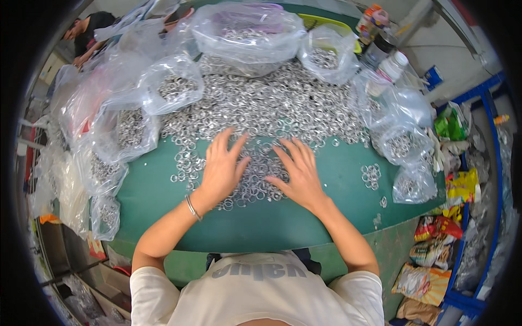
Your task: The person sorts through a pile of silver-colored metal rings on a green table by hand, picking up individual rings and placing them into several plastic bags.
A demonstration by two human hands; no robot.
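Note:
A great heap of small silvery metal rings [272, 100] spreads over the far half of the green table [212, 233]. A smaller batch of the rings [255, 176] lies between my two hands. My left hand [223, 165], with a bangle on its wrist, rests at this batch's left edge, fingers spread toward the heap. On the other side my right hand [299, 174] has its fingers apart too, their tips at the rings. Neither hand grips anything that I can see.
Clear plastic bags of rings line the table's left [130, 130], back [247, 38] and right [402, 146]. Bottles [391, 68] stand at the back right. A small ring cluster [371, 176] lies to the right. Blue shelving [492, 179] and snack packets [421, 282] are at far right. Another person [95, 30] is at far left.

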